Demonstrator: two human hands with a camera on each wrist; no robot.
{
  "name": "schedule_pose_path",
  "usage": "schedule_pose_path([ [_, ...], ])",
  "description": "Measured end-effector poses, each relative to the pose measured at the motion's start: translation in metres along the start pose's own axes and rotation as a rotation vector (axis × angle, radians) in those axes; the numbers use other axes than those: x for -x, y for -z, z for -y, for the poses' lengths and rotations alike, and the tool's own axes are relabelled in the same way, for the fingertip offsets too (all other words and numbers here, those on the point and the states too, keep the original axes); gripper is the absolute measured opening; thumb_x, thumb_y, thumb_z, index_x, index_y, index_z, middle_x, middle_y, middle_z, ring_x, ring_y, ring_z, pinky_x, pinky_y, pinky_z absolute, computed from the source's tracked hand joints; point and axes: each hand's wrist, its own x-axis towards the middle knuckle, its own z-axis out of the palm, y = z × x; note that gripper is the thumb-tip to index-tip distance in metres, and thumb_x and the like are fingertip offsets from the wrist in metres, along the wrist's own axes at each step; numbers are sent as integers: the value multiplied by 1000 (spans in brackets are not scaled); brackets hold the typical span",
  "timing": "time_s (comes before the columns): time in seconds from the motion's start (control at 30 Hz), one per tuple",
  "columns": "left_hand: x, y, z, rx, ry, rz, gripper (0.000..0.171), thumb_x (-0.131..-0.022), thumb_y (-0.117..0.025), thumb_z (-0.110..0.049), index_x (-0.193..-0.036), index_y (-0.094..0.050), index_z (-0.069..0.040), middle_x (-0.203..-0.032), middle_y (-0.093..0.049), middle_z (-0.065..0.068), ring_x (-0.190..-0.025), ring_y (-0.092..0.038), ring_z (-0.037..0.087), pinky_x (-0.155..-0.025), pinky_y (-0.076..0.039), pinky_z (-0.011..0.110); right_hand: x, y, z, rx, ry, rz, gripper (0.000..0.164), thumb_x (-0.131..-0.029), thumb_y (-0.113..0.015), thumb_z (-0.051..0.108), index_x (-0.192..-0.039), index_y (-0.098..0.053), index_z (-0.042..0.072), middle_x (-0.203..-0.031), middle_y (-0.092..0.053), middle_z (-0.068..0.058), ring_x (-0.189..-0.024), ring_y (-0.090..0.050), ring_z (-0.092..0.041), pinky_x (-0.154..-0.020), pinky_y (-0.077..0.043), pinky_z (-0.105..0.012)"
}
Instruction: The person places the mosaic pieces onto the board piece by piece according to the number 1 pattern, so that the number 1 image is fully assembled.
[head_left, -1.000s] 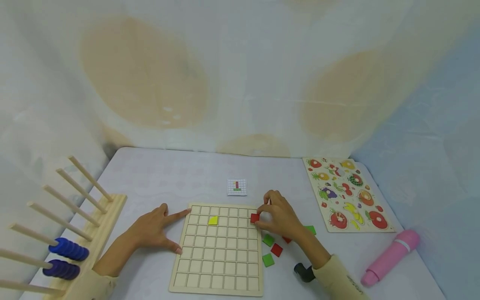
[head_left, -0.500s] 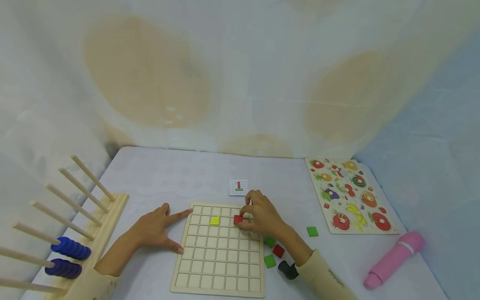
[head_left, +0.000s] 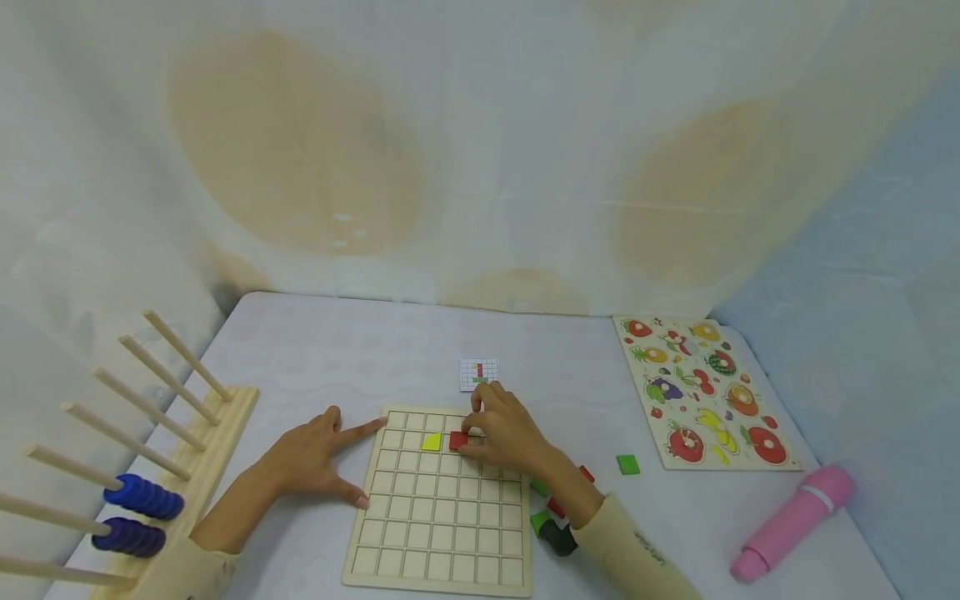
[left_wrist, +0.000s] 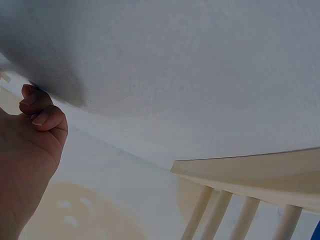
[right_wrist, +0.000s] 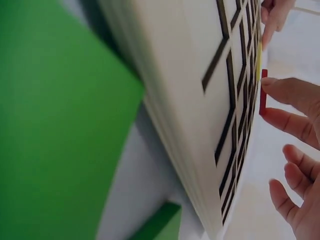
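Note:
Between thumb and index finger my right hand [head_left: 501, 433] pinches a red square tile [head_left: 458, 441] over the second row of a wooden grid board [head_left: 420, 587]. The right wrist view shows the red tile [right_wrist: 264, 92] edge-on, close over the board's squares. Just left of it a yellow tile [head_left: 431, 442] with one cut corner lies in the grid. My left hand [head_left: 311, 458] has its index finger and thumb stretched to the board's left edge; its other fingers curl in loosely in the left wrist view.
Loose green tiles [head_left: 628, 464] and red tiles [head_left: 587, 474] lie right of the board. A pattern card [head_left: 478, 373] sits behind it. A pegged wooden rack [head_left: 225, 433] with blue rings stands left; a fruit puzzle [head_left: 705, 396] and pink cylinder [head_left: 791, 525] lie right.
My right hand has carried the red tile leftward across the board, from its right edge to beside the yellow tile. The left hand has stayed at the board's left edge.

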Motion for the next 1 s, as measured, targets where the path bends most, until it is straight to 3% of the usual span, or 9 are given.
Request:
schedule_pose_path([
  [0.77,-1,4,-2,25,22,27,112,-50,-66,-91,-148,-43,-42,-92,-35,1,-65,-33,12,-53,-29,25,-6,-8,19,51,-131,40,18,-78,-85,34,-85,-79,19,-94,-51,1,-89,-41,-15,-73,-41,-28],
  [1.0,-1,5,-3,32,19,37,112,-51,-68,-90,-148,-44,-40,-93,-35,2,-65,-33,12,-53,-29,25,4,5,15,-22,-161,64,27,-80,-82,35,-101,-78,17,-100,-51,0,-92,-41,-15,-79,-42,-30],
])
